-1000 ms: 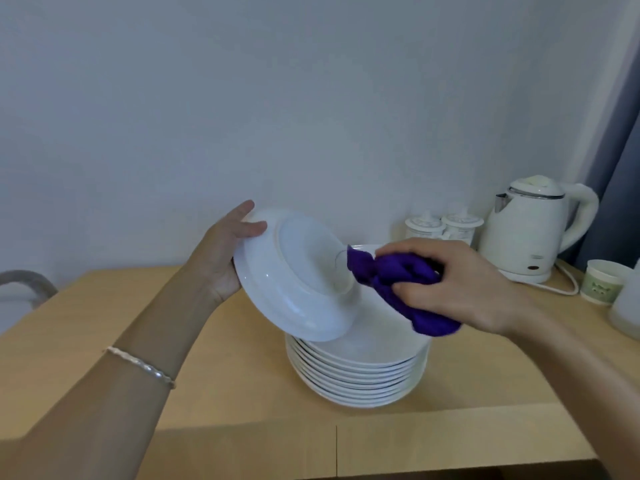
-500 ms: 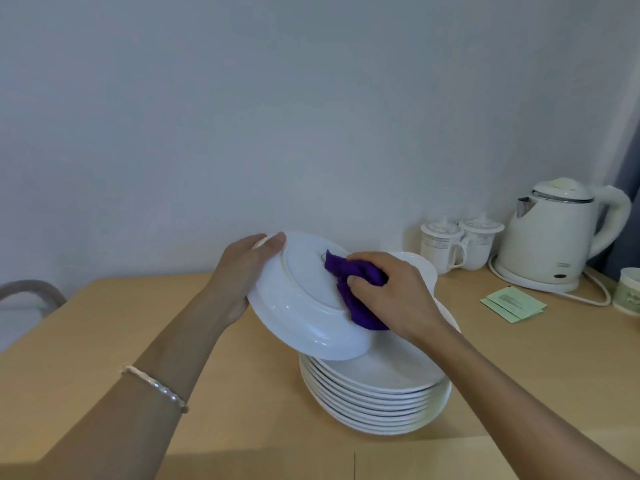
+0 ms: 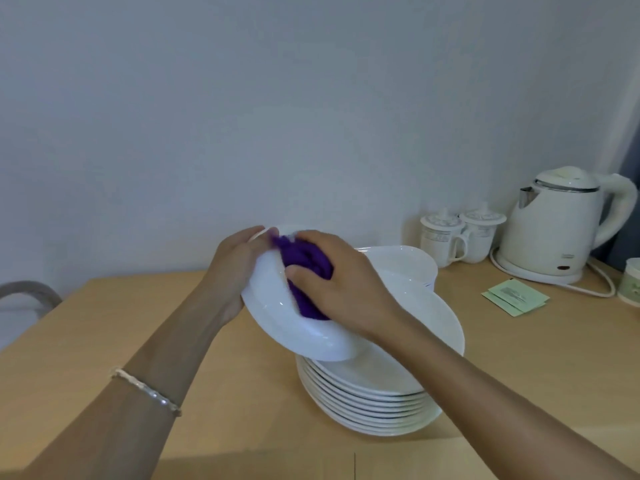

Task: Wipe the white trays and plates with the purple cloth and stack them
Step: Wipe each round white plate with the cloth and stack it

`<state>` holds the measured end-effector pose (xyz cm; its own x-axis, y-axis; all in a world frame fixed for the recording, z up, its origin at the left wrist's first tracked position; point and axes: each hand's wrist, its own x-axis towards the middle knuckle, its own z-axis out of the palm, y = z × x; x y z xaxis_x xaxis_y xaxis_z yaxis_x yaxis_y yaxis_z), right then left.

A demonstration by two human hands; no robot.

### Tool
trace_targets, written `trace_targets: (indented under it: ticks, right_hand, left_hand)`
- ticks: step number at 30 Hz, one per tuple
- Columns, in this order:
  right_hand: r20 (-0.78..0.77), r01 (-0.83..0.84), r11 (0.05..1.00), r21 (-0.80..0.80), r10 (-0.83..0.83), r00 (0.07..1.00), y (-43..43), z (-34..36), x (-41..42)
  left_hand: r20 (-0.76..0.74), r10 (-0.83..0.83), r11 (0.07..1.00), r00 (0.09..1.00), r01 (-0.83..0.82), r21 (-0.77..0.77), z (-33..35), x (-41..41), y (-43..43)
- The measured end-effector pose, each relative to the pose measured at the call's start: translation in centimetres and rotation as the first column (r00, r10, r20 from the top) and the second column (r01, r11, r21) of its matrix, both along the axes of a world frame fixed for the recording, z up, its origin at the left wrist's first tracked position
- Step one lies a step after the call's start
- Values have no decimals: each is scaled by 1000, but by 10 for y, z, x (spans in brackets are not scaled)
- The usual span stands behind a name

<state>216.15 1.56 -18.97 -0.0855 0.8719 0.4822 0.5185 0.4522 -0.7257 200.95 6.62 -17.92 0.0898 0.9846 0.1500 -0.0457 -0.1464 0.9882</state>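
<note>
My left hand point(image 3: 232, 268) grips the left rim of a white plate point(image 3: 277, 318), which is tilted with its underside toward me above the stack. My right hand point(image 3: 341, 284) holds the bunched purple cloth point(image 3: 304, 268) and presses it on the plate's underside near the upper left rim. A stack of several white plates point(image 3: 374, 393) stands on the wooden table point(image 3: 104, 323) right under the held plate. Behind the stack lies a white tray point(image 3: 401, 259), partly hidden by my right hand.
Two lidded white cups point(image 3: 457, 237) stand at the back right by the wall. A white electric kettle point(image 3: 554, 223) on its base, with a cord, is further right. Green sachets point(image 3: 516, 296) lie before it. A chair back point(image 3: 27, 294) shows at the left edge.
My right hand has swept the cloth leftward across the plate's underside, from its right edge to near the upper left rim. The left hand keeps its grip on the plate.
</note>
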Motion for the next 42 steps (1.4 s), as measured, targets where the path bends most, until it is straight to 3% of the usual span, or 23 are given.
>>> trace_targets:
  ticks: [2, 5, 7, 11, 13, 16, 18, 23, 25, 27, 30, 32, 34, 36, 39, 42]
  right_hand:
    - [-1, -19, 1000, 16, 19, 1000, 4, -1, 3]
    - [-27, 170, 985, -36, -171, 985, 22, -6, 22]
    - [-16, 204, 977, -69, -206, 978, 30, -6, 23]
    - [-69, 82, 996, 14, -81, 994, 52, 28, -5]
    - [60, -8, 1000, -1, 8, 998, 71, 52, -17]
    - [231, -80, 978, -195, 125, 965, 103, 74, -19]
    - [192, -55, 963, -265, 108, 975, 119, 69, -6]
    - [-170, -4, 916, -401, -70, 983, 106, 13, 55]
    - [-178, 64, 918, -391, -143, 974, 80, -6, 70]
    - [-80, 157, 936, -316, -191, 978, 46, -19, 75]
    - [-80, -8, 919, -393, -25, 997, -9, -28, 77]
    - [43, -130, 895, -428, 163, 986, -41, -29, 81]
    - [250, -161, 920, -357, 260, 933, -59, -33, 81]
    - [402, -118, 980, -160, 174, 899, -63, -39, 69]
    - [439, -147, 983, 107, 86, 894, -54, -39, 49]
    - [352, -197, 974, 109, 147, 924, -45, -21, 20]
  left_hand:
    - [11, -9, 1000, 1000, 9, 1, -2, -1, 1]
    - [-4, -13, 1000, 1000, 13, 11, -1, -1, 0]
    - [-19, -19, 1000, 1000, 19, 8, -1, -2, -1]
    - [-24, -70, 997, 997, 70, 11, -1, -4, -3]
    - [-8, -84, 996, 996, 84, 11, 0, -4, -3]
    - [33, -66, 998, 997, 66, -2, -2, -3, 0]
    - [43, -35, 999, 998, 35, -12, -4, -2, 0]
    - [86, 52, 997, 995, -47, -55, -9, -2, 1]
    - [108, 74, 995, 991, -67, -70, -9, -1, 2]
    - [130, 91, 994, 987, -82, -69, -9, 0, 2]
    - [140, 96, 994, 985, -87, -74, -10, 2, 2]
    - [131, 85, 995, 988, -77, -64, -9, 2, 1]
    - [136, 90, 995, 987, -82, -64, -7, 3, 0]
    - [148, 94, 994, 985, -84, -72, -6, 4, -1]
    - [283, -26, 990, 959, 63, -123, -1, 4, -5]
    - [366, -45, 978, 930, 115, -172, 6, -1, -5]
